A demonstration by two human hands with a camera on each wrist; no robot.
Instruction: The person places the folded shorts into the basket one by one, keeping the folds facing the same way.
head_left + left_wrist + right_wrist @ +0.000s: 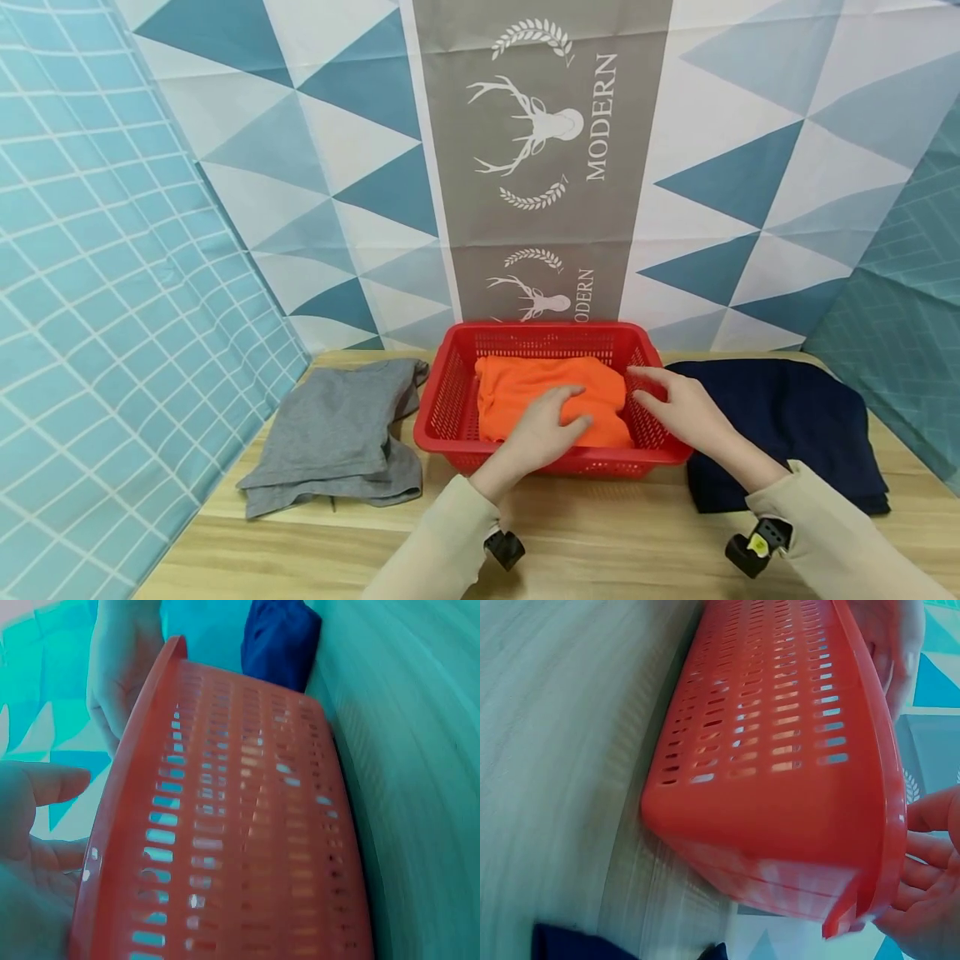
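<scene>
A folded orange garment (517, 383) lies inside a red plastic basket (592, 461) with slotted walls. My left hand (538, 427) reaches over the basket's front rim, its fingers spread loosely above the orange cloth. Over the basket's right end, my right hand (688, 407) has its thumb and fingers apart, holding nothing. In the right wrist view, the fingers (926, 874) show right at the rim. The left wrist view has the left thumb and fingers (56, 784) beyond the basket's front rim, with no cloth between them.
A grey garment (330, 425) lies loosely folded on the wooden table (300, 558), left of the basket. To the right, a navy garment (795, 425) is spread close beside the basket. A patterned cloth backdrop (360, 167) stands right behind, with a blue grid sheet (97, 250) along the left.
</scene>
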